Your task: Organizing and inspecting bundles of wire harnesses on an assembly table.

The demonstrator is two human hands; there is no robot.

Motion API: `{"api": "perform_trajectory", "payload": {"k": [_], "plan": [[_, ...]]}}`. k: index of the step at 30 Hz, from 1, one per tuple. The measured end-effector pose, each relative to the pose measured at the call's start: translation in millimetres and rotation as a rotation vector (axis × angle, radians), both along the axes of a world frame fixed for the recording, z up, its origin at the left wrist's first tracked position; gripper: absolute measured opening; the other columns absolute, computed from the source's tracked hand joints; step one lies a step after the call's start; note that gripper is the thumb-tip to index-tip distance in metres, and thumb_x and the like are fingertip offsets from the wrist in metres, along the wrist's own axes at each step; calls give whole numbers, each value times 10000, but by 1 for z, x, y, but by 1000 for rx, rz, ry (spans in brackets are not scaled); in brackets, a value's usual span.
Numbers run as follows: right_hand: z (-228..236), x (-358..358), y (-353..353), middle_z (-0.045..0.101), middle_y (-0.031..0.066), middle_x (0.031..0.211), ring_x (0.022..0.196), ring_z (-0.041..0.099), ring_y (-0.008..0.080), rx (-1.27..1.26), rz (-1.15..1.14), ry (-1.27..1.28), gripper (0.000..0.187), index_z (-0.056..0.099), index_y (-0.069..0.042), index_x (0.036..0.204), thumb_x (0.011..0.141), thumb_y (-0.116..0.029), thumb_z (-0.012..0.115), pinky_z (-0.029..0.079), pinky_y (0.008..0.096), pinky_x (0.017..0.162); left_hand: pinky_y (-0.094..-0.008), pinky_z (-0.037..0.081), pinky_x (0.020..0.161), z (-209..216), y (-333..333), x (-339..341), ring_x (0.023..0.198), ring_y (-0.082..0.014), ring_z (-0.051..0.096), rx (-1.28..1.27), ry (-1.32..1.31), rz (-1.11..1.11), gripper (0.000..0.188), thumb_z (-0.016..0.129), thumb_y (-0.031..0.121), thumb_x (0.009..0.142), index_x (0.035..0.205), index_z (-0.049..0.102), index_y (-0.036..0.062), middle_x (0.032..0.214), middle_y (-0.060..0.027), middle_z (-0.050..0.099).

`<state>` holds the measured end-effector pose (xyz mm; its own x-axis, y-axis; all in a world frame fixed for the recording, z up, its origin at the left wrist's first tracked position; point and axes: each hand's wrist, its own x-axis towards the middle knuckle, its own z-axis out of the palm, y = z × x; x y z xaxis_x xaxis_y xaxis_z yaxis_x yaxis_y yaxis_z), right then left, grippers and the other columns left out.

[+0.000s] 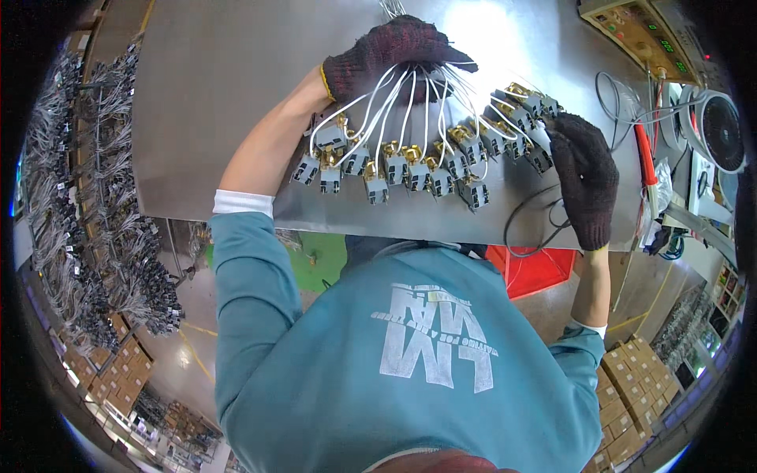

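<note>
My left hand, in a dark knitted glove with a yellow cuff edge, is closed around a bundle of white cables at the far side of the metal table. The cables fan out toward me and end in grey block-shaped connectors with brass-coloured parts. Several more of these connectors lie at the right, beside my other hand. My right hand, gloved as well, has its fingers closed at the right end of the row, by a small white piece. What exactly its fingers grip is hidden.
The grey metal table carries an instrument with a lit display at the far right. Near it stand a round fan and a red-handled tool. A dark cable loops over the front edge. Racks of hanging cables stand left.
</note>
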<state>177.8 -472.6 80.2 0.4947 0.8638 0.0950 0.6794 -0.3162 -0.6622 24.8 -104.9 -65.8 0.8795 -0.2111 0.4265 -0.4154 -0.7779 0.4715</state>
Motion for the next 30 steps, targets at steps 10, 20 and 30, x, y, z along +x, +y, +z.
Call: {"api": "perform_trajectory", "payload": {"k": [10, 20, 30], "plan": [[-14, 8, -3, 748, 151, 1324, 1211, 731, 324, -9, 136, -367, 420, 762, -108, 1285, 898, 47, 808, 606, 404, 990, -421, 550, 898, 15, -3, -2, 921, -290, 651, -39, -24, -62, 492, 526, 208, 1030, 1485, 707, 154, 970, -142, 672], [0, 5, -3, 765, 124, 1311, 1155, 760, 308, -47, 180, -483, 391, 783, -118, 1262, 894, 7, 822, 622, 396, 944, -422, 534, 814, 36, -14, -9, 839, -278, 613, -5, -158, -25, 696, 857, 59, 784, 1458, 725, 177, 897, -105, 653], [23, -21, 11, 764, 184, 1216, 1115, 759, 270, 36, 8, 164, 291, 752, -10, 1243, 955, 21, 781, 606, 374, 939, -414, 539, 810, 17, -7, -6, 837, -264, 636, -50, -36, -12, 626, 769, 4, 861, 1465, 712, 159, 897, -96, 657]]}}
